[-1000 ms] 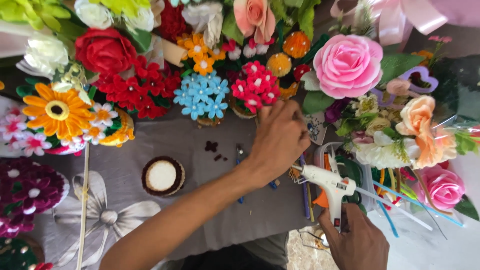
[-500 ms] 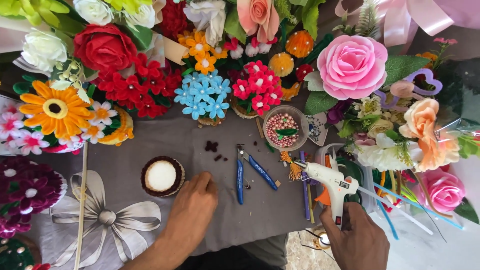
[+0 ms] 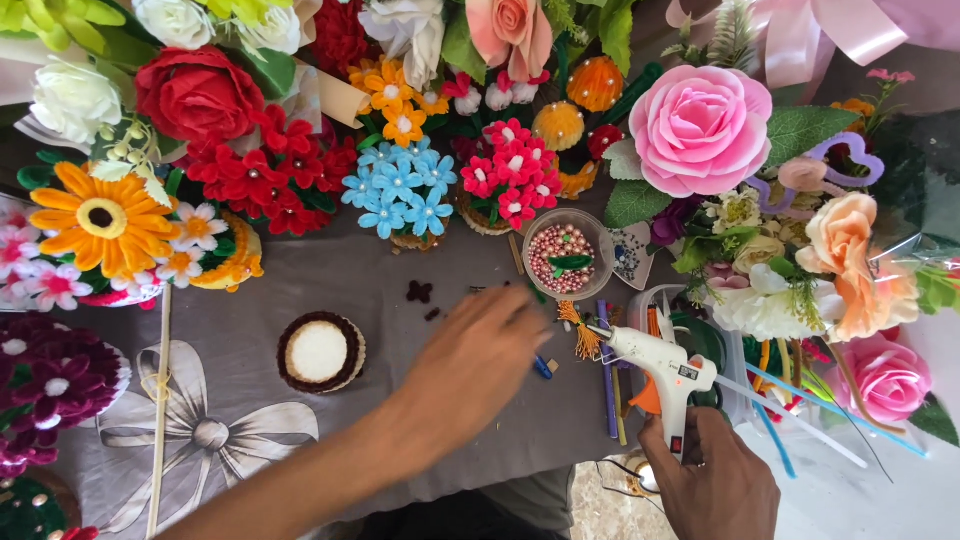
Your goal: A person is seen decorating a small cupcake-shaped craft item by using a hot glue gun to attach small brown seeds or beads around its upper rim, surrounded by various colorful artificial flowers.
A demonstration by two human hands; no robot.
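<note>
Near the middle of the frame the left hand [image 3: 478, 352] reaches up from the lower left over the grey cloth [image 3: 330, 290], palm down with fingers loosely curled over a blue-handled tool [image 3: 541, 367], of which only the handle end shows past the knuckles; whether the fingers have closed on it cannot be told. At lower right the right hand [image 3: 712, 485] is wrapped firmly around the grip of a white glue gun [image 3: 660, 362], whose nozzle points left toward a small orange tassel [image 3: 580, 330]. Just above the left hand's fingertips sits a clear bowl of pink beads [image 3: 566, 255] with a green leaf lying in it. Left of the hand, well apart, a round brown-rimmed white disc [image 3: 320, 350] rests on the cloth, with small dark brown bits [image 3: 419, 292] between it and the bowl. Across the top crowd handmade flowers: a blue flower cluster [image 3: 397, 192] directly above the hand, a red rose [image 3: 197, 92] at upper left, an orange sunflower [image 3: 103, 220] at far left and a large pink rose [image 3: 700, 128] at upper right. Loose coloured sticks [image 3: 608, 385] lie between the two hands, beside the glue gun.
</note>
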